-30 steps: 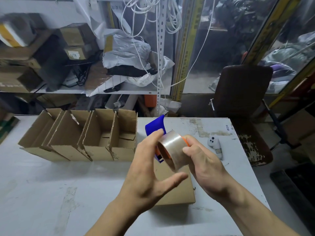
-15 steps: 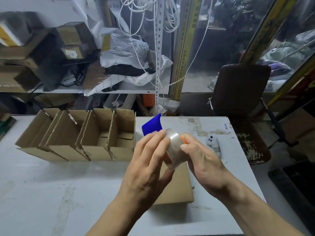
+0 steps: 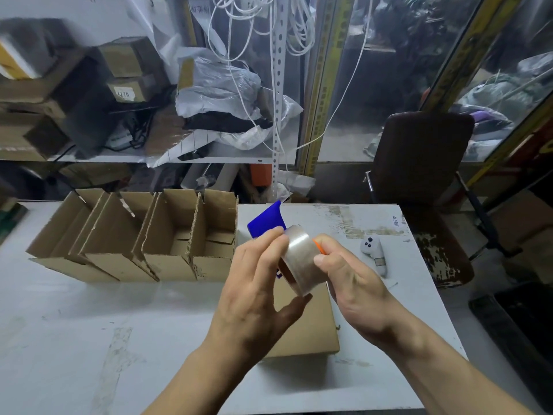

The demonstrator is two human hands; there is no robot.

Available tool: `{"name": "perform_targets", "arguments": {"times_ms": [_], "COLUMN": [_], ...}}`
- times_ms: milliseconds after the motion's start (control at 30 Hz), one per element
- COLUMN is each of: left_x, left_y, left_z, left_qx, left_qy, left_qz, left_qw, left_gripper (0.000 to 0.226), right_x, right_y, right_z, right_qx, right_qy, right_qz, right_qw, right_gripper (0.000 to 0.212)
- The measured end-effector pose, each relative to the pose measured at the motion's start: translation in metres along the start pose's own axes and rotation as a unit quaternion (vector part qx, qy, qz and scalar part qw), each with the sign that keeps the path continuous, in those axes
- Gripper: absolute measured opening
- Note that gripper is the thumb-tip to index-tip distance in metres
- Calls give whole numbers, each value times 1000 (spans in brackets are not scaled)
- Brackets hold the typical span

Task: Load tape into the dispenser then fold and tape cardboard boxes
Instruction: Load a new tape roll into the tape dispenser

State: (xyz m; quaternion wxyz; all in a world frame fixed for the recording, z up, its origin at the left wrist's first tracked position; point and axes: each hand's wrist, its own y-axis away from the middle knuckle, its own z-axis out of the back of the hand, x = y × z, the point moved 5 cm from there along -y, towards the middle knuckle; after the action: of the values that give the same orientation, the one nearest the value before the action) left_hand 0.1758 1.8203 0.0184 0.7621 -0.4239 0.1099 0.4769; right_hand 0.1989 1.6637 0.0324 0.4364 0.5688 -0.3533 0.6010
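Along the far left edge of the worktop (image 3: 74, 339), a row of open cardboard boxes (image 3: 140, 238) is standing side by side with flaps up, the rightmost one ending just left of your hands. Your left hand (image 3: 254, 295) is gripping the roll of clear tape (image 3: 300, 259) above the middle of the worktop, fingers curling over its top and the thumb pressing up from underneath. Behind the roll, the blue tape dispenser (image 3: 266, 220) is sticking up toward the far edge, with an orange part showing at the roll's right side. Your right hand (image 3: 350, 280) is holding that right side, its thumb lying on the tape's outer surface and its fingers wrapping behind. Beneath both hands, a flat piece of cardboard (image 3: 311, 330) is lying on the worktop. Near the right edge, a small white controller (image 3: 374, 253) is resting just beside your right hand. Past the far right corner, a dark chair (image 3: 419, 157) is standing.
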Motion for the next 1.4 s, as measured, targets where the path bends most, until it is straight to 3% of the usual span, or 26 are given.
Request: {"name": "perform_targets", "arguments": {"times_ms": [167, 300, 667, 1400], "left_x": [-9, -11, -4, -10], "left_y": [-1, 2, 5, 10], "left_z": [1, 0, 6, 5], "left_qx": [-42, -40, -12, -54], "left_qy": [-68, -98, -31, -63], "left_qz": [-100, -131, -19, -14], "left_qw": [992, 986, 999, 996], "left_gripper": [72, 63, 81, 74], "right_x": [0, -2, -9, -2], "right_y": [1, 0, 1, 2], "right_z": [-1, -1, 3, -1], "right_qx": [3, -4, 5, -26], "right_qy": [-22, -54, -57, -22], "right_qz": [0, -9, -41, -34], "right_qw": [1000, 998, 998, 999], "right_gripper": [42, 33, 35, 39]}}
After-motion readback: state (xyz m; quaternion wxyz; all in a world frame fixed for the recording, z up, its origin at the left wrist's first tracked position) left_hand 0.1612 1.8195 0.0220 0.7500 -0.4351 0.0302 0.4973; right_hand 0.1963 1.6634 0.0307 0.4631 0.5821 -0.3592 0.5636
